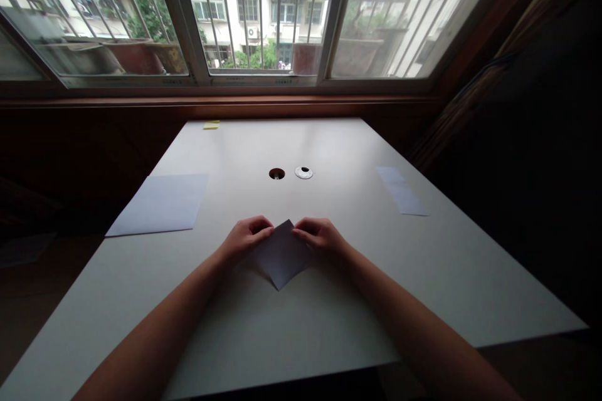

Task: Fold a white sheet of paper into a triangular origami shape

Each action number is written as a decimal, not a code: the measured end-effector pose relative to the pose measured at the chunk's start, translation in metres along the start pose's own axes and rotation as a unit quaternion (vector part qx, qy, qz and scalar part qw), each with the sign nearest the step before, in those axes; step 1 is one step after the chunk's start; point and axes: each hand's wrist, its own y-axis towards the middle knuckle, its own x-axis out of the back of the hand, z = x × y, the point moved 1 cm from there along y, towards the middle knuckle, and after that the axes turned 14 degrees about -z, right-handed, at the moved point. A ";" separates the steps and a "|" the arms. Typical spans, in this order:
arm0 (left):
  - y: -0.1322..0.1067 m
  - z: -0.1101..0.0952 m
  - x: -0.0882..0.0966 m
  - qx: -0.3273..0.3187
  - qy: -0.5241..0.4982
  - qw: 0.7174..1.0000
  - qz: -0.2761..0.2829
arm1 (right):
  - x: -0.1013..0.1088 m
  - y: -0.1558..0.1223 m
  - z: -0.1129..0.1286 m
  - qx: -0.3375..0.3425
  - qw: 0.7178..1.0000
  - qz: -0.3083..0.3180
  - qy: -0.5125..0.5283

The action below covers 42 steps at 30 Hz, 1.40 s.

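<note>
Currently, my left fingers [264, 232] pinch one upper edge of a small piece of paper [283, 257], and my right fingers [305, 230] pinch the opposite one. The paper sits between them, turned cornerwise, one point away from me and one toward me, above or on the surface [301, 332]; I cannot tell whether it touches. As for progress, the piece is in hand and lined up by its corners, but I can make out no sure crease, so I judge this early work, with any firm fold left to make. Just beyond, a dark hole [277, 173] and a round cover [303, 175] sit side by side. Farther out, a larger sheet [160, 203] lies to my left, a narrow strip [402, 191] to my right, both untouched.
</note>
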 end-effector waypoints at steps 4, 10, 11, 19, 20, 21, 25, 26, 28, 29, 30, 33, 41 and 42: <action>0.000 -0.003 -0.002 -0.012 0.018 1.000 0.003 | -0.007 0.001 0.005 0.030 0.999 0.021 -0.038; 0.001 -0.004 -0.005 -0.035 0.026 0.999 0.001 | -0.014 0.000 0.007 0.062 0.995 0.037 -0.068; 0.001 -0.004 -0.005 -0.039 0.027 0.999 0.002 | -0.015 -0.001 0.008 0.065 0.995 0.041 -0.070; -0.001 -0.007 -0.002 -0.052 0.041 0.998 0.013 | -0.020 0.001 0.012 0.066 0.994 0.040 -0.077; -0.001 -0.007 -0.001 -0.054 0.045 0.997 0.016 | -0.020 0.001 0.012 0.066 0.994 0.036 -0.080; -0.002 -0.007 -0.001 -0.056 0.048 0.997 0.018 | -0.021 0.001 0.013 0.067 0.994 0.034 -0.084; -0.003 -0.007 0.000 -0.060 0.052 0.997 0.021 | -0.024 0.001 0.015 0.081 0.991 0.029 -0.106; -0.003 -0.007 0.000 -0.061 0.053 0.996 0.022 | -0.025 0.000 0.015 0.083 0.990 0.030 -0.110; -0.003 -0.006 0.001 -0.064 0.055 0.996 0.022 | -0.027 0.000 0.016 0.086 0.989 0.034 -0.118; -0.003 -0.006 0.001 -0.065 0.055 0.996 0.023 | -0.028 0.000 0.016 0.086 0.988 0.036 -0.121; -0.003 -0.006 0.001 -0.066 0.056 0.996 0.023 | -0.029 0.000 0.016 0.087 0.988 0.037 -0.123; -0.005 -0.007 0.001 -0.066 0.055 0.996 0.022 | -0.033 0.002 0.017 0.087 0.989 0.041 -0.116; -0.011 -0.009 0.002 -0.049 0.038 0.998 0.002 | -0.043 0.005 0.018 0.098 0.989 0.029 -0.103; -0.011 -0.009 0.002 -0.047 0.038 0.998 0.005 | -0.043 0.004 0.018 0.099 0.989 0.030 -0.102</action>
